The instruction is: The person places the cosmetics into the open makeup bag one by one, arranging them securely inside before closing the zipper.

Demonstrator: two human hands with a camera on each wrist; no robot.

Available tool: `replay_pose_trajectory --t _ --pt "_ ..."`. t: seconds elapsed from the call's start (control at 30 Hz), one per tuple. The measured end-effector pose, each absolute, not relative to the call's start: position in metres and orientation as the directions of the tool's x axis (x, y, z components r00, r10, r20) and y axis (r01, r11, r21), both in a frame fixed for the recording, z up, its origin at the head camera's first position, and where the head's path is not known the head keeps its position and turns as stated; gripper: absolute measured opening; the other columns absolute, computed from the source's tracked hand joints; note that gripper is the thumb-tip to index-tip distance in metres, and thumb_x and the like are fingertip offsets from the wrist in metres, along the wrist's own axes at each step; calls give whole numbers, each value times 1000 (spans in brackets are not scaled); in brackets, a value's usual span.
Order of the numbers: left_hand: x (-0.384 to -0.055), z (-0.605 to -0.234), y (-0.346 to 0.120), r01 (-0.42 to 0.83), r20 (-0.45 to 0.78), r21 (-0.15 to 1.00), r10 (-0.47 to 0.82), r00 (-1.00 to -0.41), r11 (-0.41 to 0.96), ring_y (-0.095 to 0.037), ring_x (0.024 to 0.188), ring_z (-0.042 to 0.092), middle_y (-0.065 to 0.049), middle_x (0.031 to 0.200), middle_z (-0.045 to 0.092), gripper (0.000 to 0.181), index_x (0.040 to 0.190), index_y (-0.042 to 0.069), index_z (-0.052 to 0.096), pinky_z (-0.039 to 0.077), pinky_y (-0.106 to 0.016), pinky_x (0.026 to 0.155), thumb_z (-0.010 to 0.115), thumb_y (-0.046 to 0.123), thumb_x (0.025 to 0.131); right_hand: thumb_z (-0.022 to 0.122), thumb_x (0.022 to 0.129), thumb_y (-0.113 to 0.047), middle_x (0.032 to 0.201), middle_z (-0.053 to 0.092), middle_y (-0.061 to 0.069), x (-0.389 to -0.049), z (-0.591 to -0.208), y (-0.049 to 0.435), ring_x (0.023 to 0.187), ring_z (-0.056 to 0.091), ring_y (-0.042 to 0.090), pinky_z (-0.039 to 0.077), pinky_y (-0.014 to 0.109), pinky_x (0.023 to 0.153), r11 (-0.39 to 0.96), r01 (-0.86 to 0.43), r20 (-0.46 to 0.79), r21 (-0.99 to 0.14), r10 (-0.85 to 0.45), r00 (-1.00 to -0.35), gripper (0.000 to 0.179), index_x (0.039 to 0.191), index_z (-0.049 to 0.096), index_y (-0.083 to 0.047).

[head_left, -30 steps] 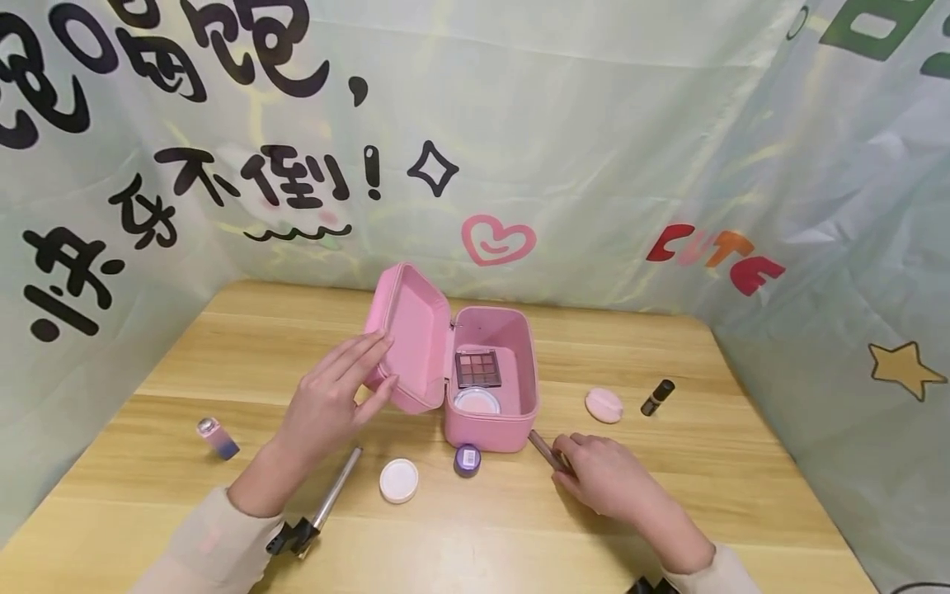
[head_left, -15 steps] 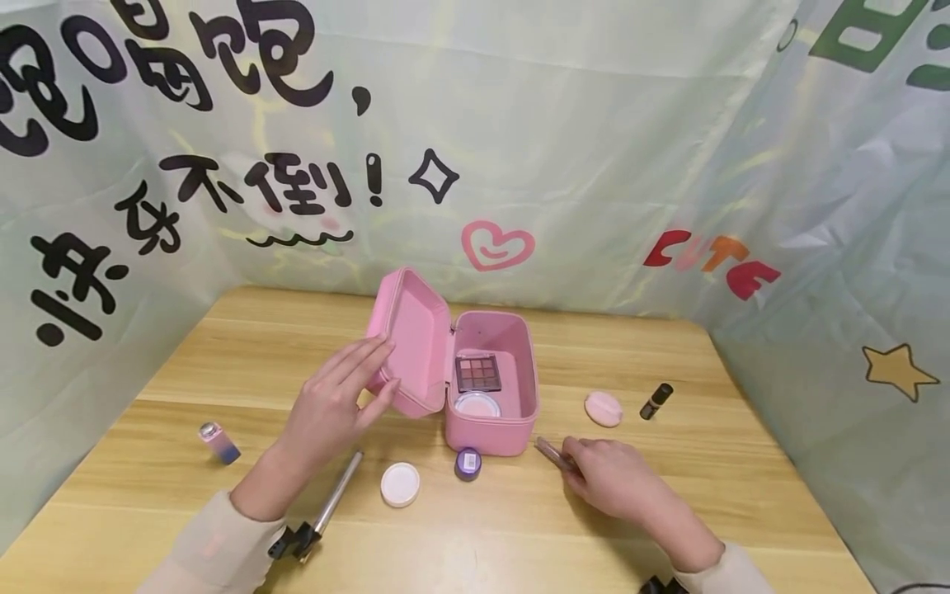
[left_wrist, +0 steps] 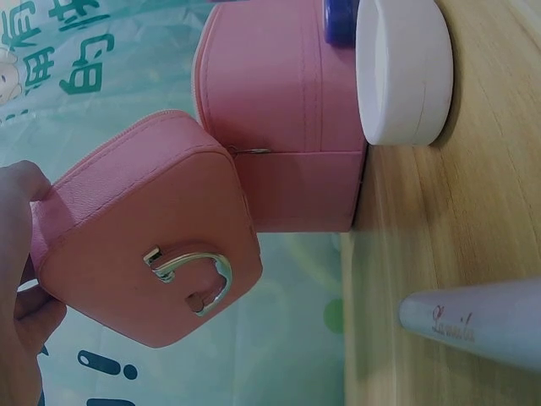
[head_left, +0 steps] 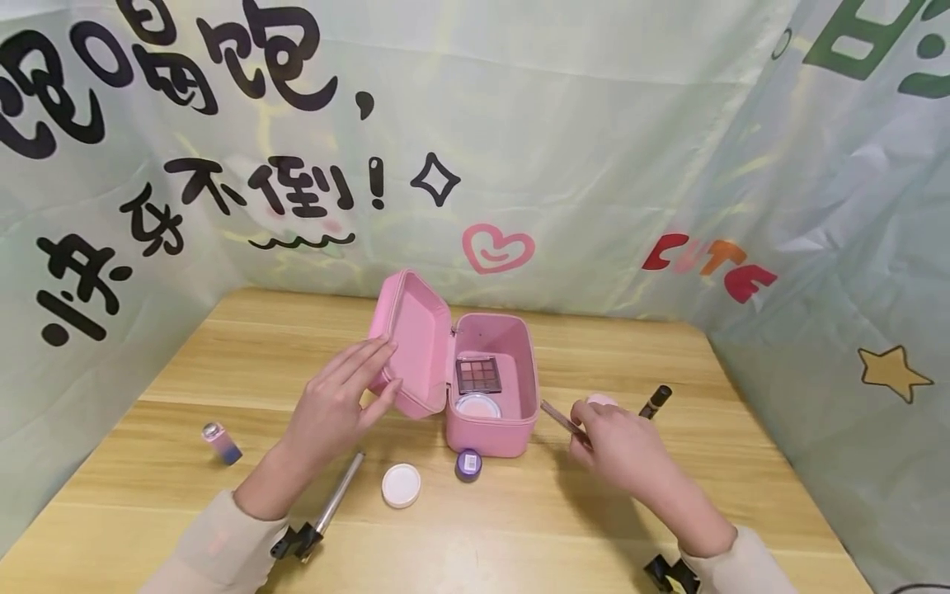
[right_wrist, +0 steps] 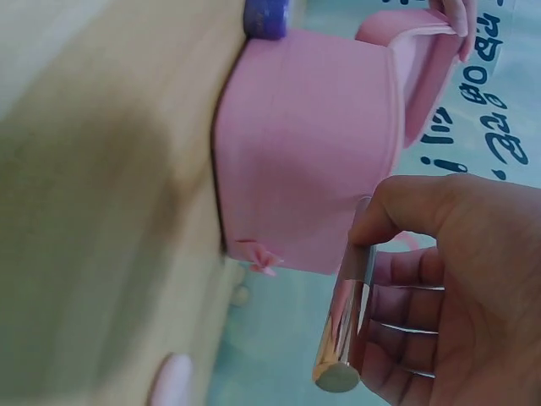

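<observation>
A pink makeup case (head_left: 492, 435) stands with its lid (head_left: 420, 342) swung out to the left. My left hand (head_left: 334, 408) holds the lid's edge between thumb and fingers; the left wrist view shows the lid's metal handle (left_wrist: 221, 275). An eyeshadow palette (head_left: 478, 374) and a round white compact (head_left: 478, 405) lie inside the case. Just right of the case, my right hand (head_left: 619, 445) pinches a slim metallic cosmetic tube (right_wrist: 345, 317) between thumb and fingers. The tube's shiny copper end points toward the right wrist camera, and its other end is partly behind the thumb.
In front of the case sit a small purple-lidded jar (head_left: 468, 465) and a round white jar (head_left: 402, 485). A silver tube (head_left: 340, 495) lies by the left wrist, a pink-blue lipstick (head_left: 222, 443) farther left. Behind the right hand are a pink puff (head_left: 601, 399) and a black tube (head_left: 656, 402).
My right hand has picked the slim tube up off the table and raised it beside the case, now partly covering the puff. The left hand keeps its hold on the lid.
</observation>
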State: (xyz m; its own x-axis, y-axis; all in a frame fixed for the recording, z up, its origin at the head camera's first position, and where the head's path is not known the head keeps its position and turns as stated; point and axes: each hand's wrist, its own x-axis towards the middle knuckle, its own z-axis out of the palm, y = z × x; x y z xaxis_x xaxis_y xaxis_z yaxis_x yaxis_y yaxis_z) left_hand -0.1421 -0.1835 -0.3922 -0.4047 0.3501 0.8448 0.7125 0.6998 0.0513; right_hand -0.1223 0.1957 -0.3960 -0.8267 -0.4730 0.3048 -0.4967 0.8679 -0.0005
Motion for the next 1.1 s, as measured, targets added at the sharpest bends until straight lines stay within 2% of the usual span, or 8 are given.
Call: replay_pose_trajectory --t 0.33,0.53,0.7,0.9,1.1 --pt "-142 -393 -184 708 834 70 349 -428 703 -36 112 61 -18 123 65 51 123 -2 64 52 -49 94 44 40 102 67 77 -17 60 40 -12 -129 -370 187 48 36 7 31 26 38 879 -477 370 8 -446 -815 13 76 53 -19" --pt "-142 -393 -184 707 836 52 357 -416 705 -36 110 62 -18 122 65 51 123 -2 64 53 -49 92 45 40 102 64 77 -18 65 40 -9 -133 -356 172 53 37 9 30 25 39 878 -478 393 16 -445 -804 9 77 55 -18" --pt "-142 -393 -184 705 835 55 354 -422 708 -36 111 62 -18 122 65 52 123 -2 64 52 -48 93 44 40 102 65 79 -20 62 42 -10 -144 -349 156 53 39 9 31 26 40 874 -485 374 3 -451 -810 12 77 54 -18" --pt "-143 -394 -184 709 844 39 356 -400 704 -36 110 62 -18 121 65 50 123 -2 64 53 -48 92 46 39 102 65 84 -24 62 43 -7 -158 -344 133 53 42 13 37 31 43 882 -471 332 -3 -443 -833 17 80 51 -16" --pt "-143 -394 -185 708 848 26 359 -389 706 -35 109 63 -17 122 65 50 122 -2 65 54 -48 90 47 40 101 67 85 -27 63 44 -4 -168 -344 113 54 48 19 42 37 47 893 -449 356 29 -429 -830 22 80 50 -14"
